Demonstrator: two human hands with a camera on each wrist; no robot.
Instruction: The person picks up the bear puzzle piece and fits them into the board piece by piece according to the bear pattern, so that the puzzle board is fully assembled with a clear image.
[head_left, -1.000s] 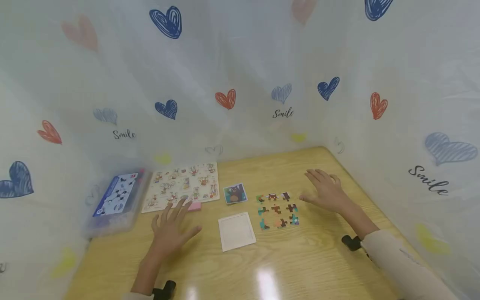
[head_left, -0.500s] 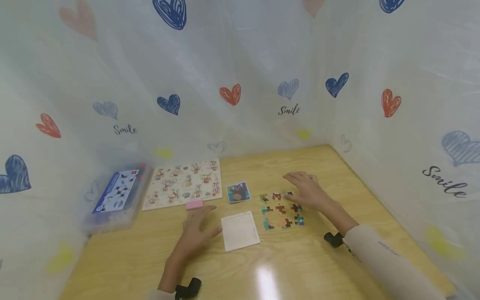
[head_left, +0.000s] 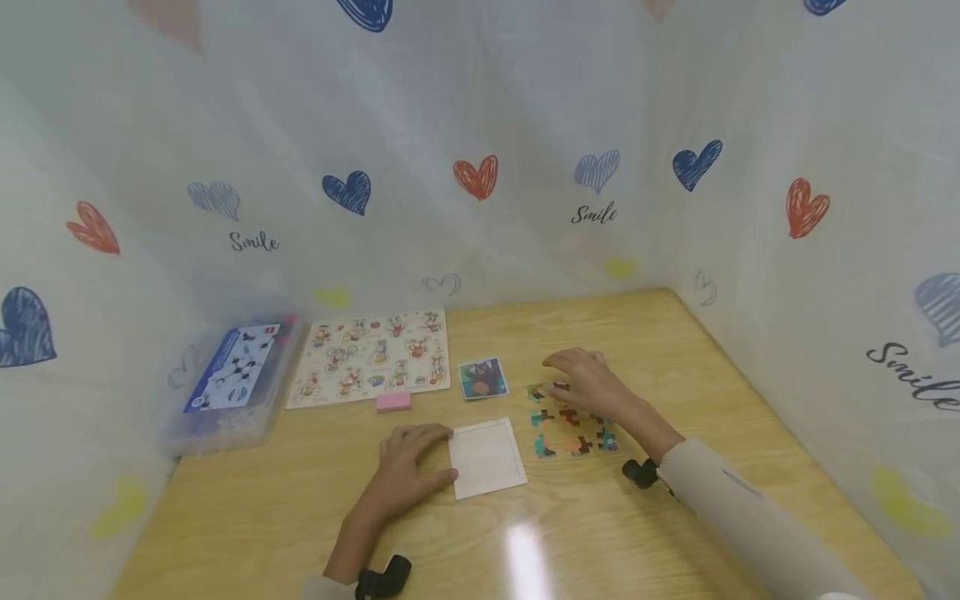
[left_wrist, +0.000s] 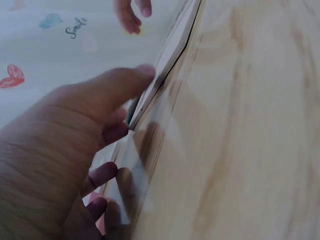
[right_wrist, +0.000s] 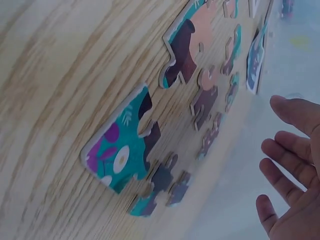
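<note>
In the head view the left hand (head_left: pixel 407 471) is at the left edge of a square white tray (head_left: pixel 487 460), thumb and fingertips by its rim. The left wrist view shows the thumb over the tray's edge (left_wrist: pixel 172 52); firm contact cannot be told. Over the back of several spread puzzle pieces (head_left: pixel 543 446) hovers the right hand (head_left: pixel 600 387), palm down, fingers loosely bent, holding nothing. In the right wrist view its fingers (right_wrist: pixel 287 165) are apart, above the table, with a teal corner piece (right_wrist: pixel 120 150) nearer the camera.
A small bear picture card (head_left: pixel 483 378) lies behind the tray. Farther left are a pink block (head_left: pixel 393 402), a board with printed figures (head_left: pixel 372 354) and a clear plastic box with a blue label (head_left: pixel 236 371). A curtain with hearts (head_left: pixel 420 100) surrounds the table.
My left hand has moved right and forward to the tray's left edge. The right hand has moved left, from beside the puzzle pieces to over their back row.
</note>
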